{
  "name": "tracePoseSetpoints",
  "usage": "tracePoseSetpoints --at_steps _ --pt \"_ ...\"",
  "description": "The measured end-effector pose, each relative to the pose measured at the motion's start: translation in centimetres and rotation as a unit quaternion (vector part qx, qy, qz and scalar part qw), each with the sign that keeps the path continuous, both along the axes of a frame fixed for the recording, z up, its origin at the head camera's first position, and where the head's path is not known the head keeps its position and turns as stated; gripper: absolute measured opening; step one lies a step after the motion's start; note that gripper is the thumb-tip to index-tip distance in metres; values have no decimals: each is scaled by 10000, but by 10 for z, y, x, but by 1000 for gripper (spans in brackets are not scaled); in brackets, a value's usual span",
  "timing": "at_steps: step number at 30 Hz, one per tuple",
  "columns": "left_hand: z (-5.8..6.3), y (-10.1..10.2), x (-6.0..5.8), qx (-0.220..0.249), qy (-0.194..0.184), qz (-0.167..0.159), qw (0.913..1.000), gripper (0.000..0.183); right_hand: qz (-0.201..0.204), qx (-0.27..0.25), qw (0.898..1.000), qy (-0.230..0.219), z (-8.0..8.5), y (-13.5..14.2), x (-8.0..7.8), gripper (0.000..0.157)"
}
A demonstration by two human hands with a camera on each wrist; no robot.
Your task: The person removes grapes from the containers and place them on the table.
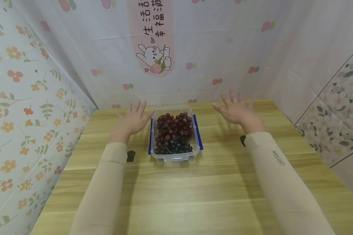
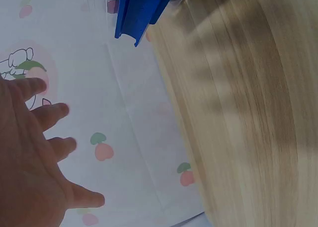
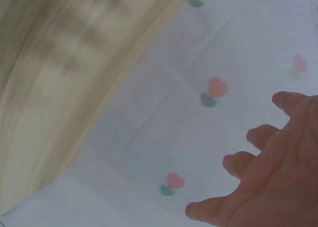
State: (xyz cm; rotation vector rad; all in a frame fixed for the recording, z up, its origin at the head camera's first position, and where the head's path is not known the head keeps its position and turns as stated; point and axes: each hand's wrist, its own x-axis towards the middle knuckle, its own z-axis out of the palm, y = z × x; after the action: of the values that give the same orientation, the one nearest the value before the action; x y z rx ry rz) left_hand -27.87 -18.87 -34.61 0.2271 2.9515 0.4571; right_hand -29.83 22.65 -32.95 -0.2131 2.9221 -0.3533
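A clear plastic food container (image 1: 176,157) stands on the table, its blue side flaps (image 1: 198,132) folded down. Inside it lie red grapes (image 1: 172,127) toward the back and darker, almost black grapes (image 1: 176,147) at the front. To the left of the container, my left hand (image 1: 131,120) hovers above the table with fingers spread. In the left wrist view a blue flap (image 2: 141,13) shows beyond that hand. Well to the right, my right hand (image 1: 238,111) is also raised with fingers spread. Neither hand holds anything.
The wood-grain table (image 1: 176,192) ends at a white printed curtain (image 1: 229,58) behind the container. A floral cloth (image 1: 26,107) borders the left side, and a flower-patterned panel (image 1: 338,114) the right. A small black object shows by each wrist.
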Motion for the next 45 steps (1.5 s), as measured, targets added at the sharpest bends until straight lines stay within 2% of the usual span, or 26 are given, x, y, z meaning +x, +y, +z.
tracePoseSetpoints --at_steps 4,8,11,18,24,27,32,35,39,42,45 --pt "0 1 7 72 -113 -46 9999 95 151 146 9997 -82 9 -13 7 98" --pt "-4 3 20 112 -186 -93 9997 97 401 329 9984 -229 19 -27 14 97" --pt "-9 9 34 234 -215 -144 9994 98 647 508 9963 -250 24 -40 19 95" --pt "-25 26 66 859 -212 -113 9960 97 1338 891 9857 -511 34 -74 29 92" --pt "-39 34 84 979 -121 -145 9950 104 1880 670 9747 -1012 47 -95 37 92" --pt "-43 37 89 1044 -129 -125 9944 108 2250 672 9655 -1123 51 -107 38 91" --pt "-47 41 95 942 -129 -11 9955 117 2919 919 9473 -942 48 -131 36 83" --pt "-50 43 97 830 -125 56 9965 121 3298 1392 9310 -710 42 -145 33 78" --pt "-53 46 97 814 -66 90 9966 124 3765 2223 8985 -394 33 -158 32 80" --pt "-56 48 98 755 -21 127 9971 126 4075 2543 8769 -171 27 -168 31 84" --pt "-61 52 100 675 -10 140 9976 129 4194 2566 8707 -74 25 -176 30 84"
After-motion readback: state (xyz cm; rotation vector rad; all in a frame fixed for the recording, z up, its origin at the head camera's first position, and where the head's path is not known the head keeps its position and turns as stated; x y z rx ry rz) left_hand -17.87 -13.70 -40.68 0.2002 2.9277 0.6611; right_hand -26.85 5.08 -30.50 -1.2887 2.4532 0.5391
